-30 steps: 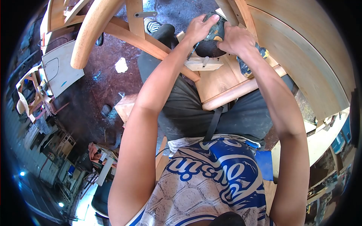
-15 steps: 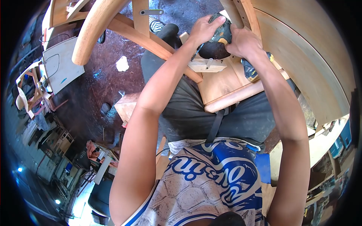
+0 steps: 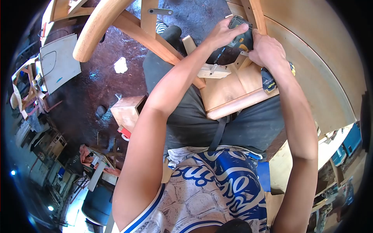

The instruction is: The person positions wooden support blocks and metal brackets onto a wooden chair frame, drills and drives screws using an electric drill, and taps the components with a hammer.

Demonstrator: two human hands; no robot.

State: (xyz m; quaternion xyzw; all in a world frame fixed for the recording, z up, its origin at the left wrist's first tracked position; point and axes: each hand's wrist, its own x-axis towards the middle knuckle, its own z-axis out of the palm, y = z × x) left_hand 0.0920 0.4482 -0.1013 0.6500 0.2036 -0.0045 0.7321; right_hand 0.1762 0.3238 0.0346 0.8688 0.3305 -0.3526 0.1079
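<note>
A power tool is grasped in the upper middle of the frame by the left hand's fingers, with the right hand curled close beside it, its fingertips' hold indistinct, while a LOTUS-marked tool is seen lower right, by a wooden panel.

A white scrap lies on the dark reddish floor, which catches bluish light.
</note>
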